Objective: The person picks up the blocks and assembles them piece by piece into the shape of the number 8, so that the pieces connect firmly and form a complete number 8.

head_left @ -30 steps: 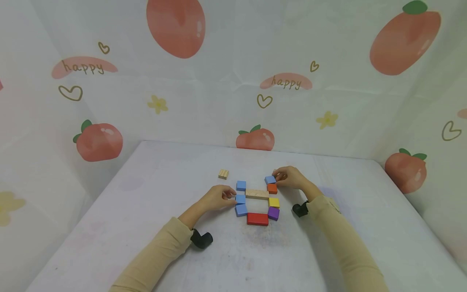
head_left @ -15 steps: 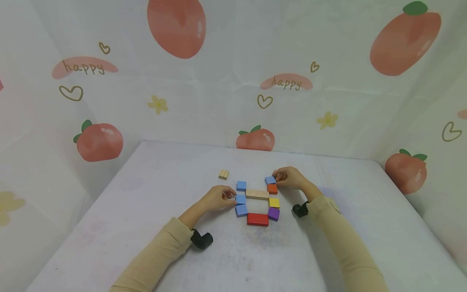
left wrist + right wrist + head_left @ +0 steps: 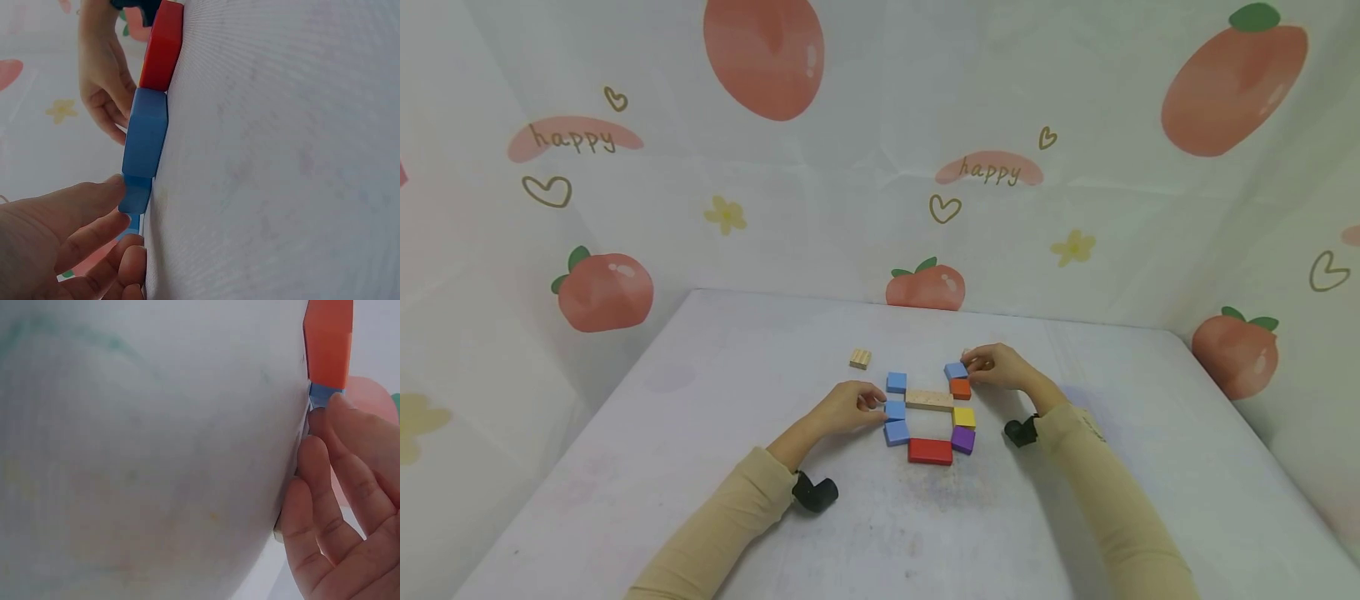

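Observation:
Small painted wooden blocks form an open-cornered outline on the table. My left hand (image 3: 850,407) is at the left column, its thumb and index finger at opposite sides of the middle blue block (image 3: 894,410), pinching it. Blue blocks stand behind (image 3: 897,382) and in front (image 3: 897,432) of it. At the far right corner my right hand (image 3: 997,367) pinches another blue block (image 3: 956,371) with thumb and index finger; its fingers partly hide that block in the right wrist view. The orange block (image 3: 329,347) lies just in front of it.
A plain wooden bar (image 3: 928,400) spans the columns, and a red block (image 3: 930,452) lies at the front. Yellow (image 3: 964,417) and purple (image 3: 963,440) blocks sit at the right. A grooved wooden block (image 3: 861,358) lies farther back; a pale piece peeks out behind the right fingers.
The right wrist and forearm have shifted very slightly to the right. Both hands otherwise stay at the same blue blocks, and the blocks have not visibly moved.

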Motion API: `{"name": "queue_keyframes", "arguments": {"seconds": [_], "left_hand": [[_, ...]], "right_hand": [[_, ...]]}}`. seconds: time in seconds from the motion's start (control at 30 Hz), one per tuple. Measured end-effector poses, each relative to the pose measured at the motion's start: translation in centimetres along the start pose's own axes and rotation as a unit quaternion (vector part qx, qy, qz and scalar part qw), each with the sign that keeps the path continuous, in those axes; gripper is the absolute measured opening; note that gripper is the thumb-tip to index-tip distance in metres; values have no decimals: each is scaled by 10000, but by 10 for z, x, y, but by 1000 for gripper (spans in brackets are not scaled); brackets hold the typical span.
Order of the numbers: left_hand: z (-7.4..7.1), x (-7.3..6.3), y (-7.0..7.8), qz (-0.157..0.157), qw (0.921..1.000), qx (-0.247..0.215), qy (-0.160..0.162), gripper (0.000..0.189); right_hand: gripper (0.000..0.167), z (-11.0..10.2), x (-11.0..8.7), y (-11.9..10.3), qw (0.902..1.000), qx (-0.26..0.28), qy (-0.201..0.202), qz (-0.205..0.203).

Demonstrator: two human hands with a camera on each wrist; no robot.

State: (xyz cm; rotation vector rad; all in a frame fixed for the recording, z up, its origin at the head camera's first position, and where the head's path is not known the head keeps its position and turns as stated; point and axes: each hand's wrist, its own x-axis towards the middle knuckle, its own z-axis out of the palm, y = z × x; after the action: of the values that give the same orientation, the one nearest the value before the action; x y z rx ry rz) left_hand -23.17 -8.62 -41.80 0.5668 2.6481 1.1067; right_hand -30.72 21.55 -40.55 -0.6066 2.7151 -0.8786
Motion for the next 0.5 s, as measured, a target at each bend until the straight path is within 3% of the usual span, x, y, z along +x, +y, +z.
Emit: {"name": "queue_keyframes", "arguments": {"seconds": [0.5], "left_hand": [[-1, 1, 0, 22, 10000, 2, -42, 26]], "right_hand": [[29, -1, -2, -3, 10000, -47, 26, -5]]}}
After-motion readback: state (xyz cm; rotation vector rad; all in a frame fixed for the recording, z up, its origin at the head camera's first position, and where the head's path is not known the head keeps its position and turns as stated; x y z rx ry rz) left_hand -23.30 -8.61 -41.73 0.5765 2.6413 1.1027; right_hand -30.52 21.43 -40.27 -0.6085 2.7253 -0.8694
